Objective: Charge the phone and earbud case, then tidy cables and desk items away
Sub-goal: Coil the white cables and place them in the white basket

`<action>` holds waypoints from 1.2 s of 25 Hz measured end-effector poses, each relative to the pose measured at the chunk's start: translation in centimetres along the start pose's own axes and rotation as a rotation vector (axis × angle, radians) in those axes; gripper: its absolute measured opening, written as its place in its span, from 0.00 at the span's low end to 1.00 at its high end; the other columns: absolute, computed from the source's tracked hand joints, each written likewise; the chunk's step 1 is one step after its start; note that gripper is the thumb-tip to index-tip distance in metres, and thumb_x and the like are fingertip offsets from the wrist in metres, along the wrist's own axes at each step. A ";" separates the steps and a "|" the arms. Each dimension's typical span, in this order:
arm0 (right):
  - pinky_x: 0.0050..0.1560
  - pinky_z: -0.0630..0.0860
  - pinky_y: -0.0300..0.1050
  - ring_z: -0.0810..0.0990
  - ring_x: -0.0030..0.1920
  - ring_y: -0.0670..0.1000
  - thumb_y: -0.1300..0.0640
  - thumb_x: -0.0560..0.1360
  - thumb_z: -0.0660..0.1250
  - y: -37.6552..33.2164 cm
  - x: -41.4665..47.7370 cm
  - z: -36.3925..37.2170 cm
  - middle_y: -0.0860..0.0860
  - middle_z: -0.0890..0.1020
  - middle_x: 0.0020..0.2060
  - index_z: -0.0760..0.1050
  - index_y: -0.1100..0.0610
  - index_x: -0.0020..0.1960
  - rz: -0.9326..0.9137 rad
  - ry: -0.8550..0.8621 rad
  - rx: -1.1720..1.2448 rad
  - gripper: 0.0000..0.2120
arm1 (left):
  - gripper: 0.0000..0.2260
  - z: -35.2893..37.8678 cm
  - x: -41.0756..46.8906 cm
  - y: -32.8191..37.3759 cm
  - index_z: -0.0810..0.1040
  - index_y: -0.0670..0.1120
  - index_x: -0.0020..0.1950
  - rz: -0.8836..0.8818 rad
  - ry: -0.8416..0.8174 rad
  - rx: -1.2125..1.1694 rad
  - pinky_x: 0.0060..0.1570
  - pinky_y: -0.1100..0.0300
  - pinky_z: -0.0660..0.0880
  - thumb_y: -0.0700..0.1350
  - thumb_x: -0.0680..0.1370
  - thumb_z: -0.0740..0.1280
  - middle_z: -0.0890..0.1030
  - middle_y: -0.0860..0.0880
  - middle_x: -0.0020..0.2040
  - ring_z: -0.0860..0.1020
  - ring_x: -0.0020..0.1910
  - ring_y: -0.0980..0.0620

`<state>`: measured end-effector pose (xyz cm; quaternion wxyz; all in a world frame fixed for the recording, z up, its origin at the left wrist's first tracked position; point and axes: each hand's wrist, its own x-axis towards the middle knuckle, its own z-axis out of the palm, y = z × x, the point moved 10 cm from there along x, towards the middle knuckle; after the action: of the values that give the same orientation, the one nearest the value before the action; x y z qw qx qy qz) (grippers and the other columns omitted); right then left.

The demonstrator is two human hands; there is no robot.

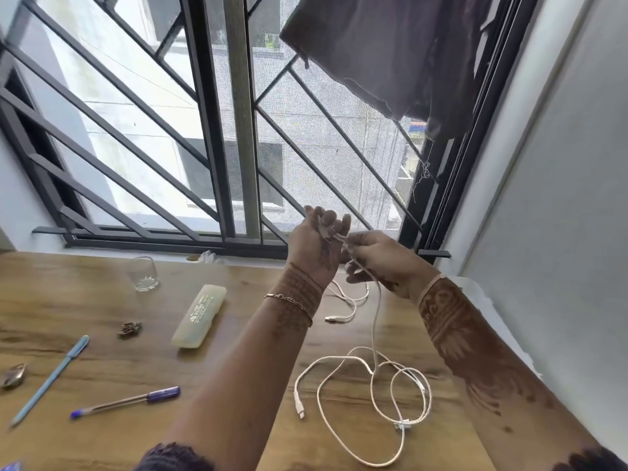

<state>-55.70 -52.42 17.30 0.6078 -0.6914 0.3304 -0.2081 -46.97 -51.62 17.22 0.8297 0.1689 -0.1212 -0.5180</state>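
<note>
A long white charging cable (pixel 373 385) lies in loose loops on the wooden desk (pixel 85 307), and one strand rises from it to my hands. My left hand (pixel 316 243) and my right hand (pixel 380 260) are raised together in front of the window, both pinching the upper end of that strand. A second, shorter white cable (pixel 346 300) lies on the desk below my hands, its plug pointing left. No phone or earbud case is in view.
On the desk's left half lie a pale pencil box (pixel 198 316), a drinking glass (pixel 142 273), a light blue pen (pixel 51 379), a purple-capped pen (pixel 125 401), a small brown hair clip (pixel 129 329) and a metallic object (pixel 13 375). A barred window stands behind, a wall at right.
</note>
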 end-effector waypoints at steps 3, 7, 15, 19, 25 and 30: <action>0.20 0.66 0.33 0.72 0.26 0.45 0.65 0.80 0.59 0.8 -0.5 1.2 0.52 0.74 0.38 0.73 0.60 0.49 0.031 -0.075 -0.078 0.05 | 0.13 -0.5 0.5 0.8 0.70 0.44 0.40 0.049 0.053 0.086 0.44 0.56 0.78 0.45 0.83 0.56 0.74 0.48 0.29 0.74 0.27 0.53; 0.18 0.59 0.32 0.68 0.23 0.44 0.60 0.78 0.65 0.2 -1.5 0.9 0.50 0.71 0.34 0.77 0.67 0.54 0.062 -0.087 -0.249 0.11 | 0.14 -0.8 0.6 1.2 0.69 0.46 0.41 0.075 0.036 0.576 0.36 0.58 0.71 0.48 0.83 0.53 0.76 0.51 0.29 0.77 0.27 0.53; 0.18 0.62 0.32 0.66 0.20 0.40 0.48 0.78 0.64 -4.0 -1.5 -3.7 0.49 0.75 0.32 0.75 0.56 0.38 -0.055 0.155 -0.199 0.14 | 0.19 -2.2 -1.3 -0.6 0.74 0.43 0.36 0.032 -0.134 1.171 0.26 0.65 0.65 0.47 0.83 0.54 0.70 0.52 0.24 0.66 0.23 0.56; 0.22 0.65 0.34 0.68 0.26 0.44 0.46 0.78 0.64 -3.3 -0.6 -4.7 0.48 0.73 0.31 0.75 0.56 0.39 -0.045 0.270 -0.255 0.15 | 0.20 -1.1 -3.8 -2.9 0.75 0.41 0.41 -0.190 -0.262 0.796 0.41 0.60 0.76 0.51 0.83 0.51 0.64 0.53 0.24 0.62 0.20 0.59; 0.19 0.60 0.33 0.66 0.24 0.44 0.53 0.81 0.61 0.9 -0.1 -2.1 0.52 0.73 0.31 0.76 0.61 0.44 -0.058 0.284 -0.265 0.14 | 0.18 -0.4 -3.4 -2.2 0.72 0.40 0.45 -0.234 -0.209 0.180 0.34 0.66 0.77 0.50 0.83 0.50 0.64 0.54 0.22 0.62 0.17 0.60; 0.25 0.63 0.32 0.67 0.29 0.44 0.51 0.81 0.60 4.5 -1.5 1.8 0.50 0.72 0.32 0.81 0.56 0.42 0.014 0.027 -0.464 0.16 | 0.17 -2.6 -0.7 1.2 0.72 0.39 0.48 0.006 -0.066 0.351 0.40 0.63 0.76 0.49 0.84 0.51 0.68 0.55 0.24 0.67 0.20 0.59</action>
<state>-56.41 -50.28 12.77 0.4296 -0.8076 0.3820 -0.1316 -45.30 -50.10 15.36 0.7845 0.2938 -0.2373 -0.4918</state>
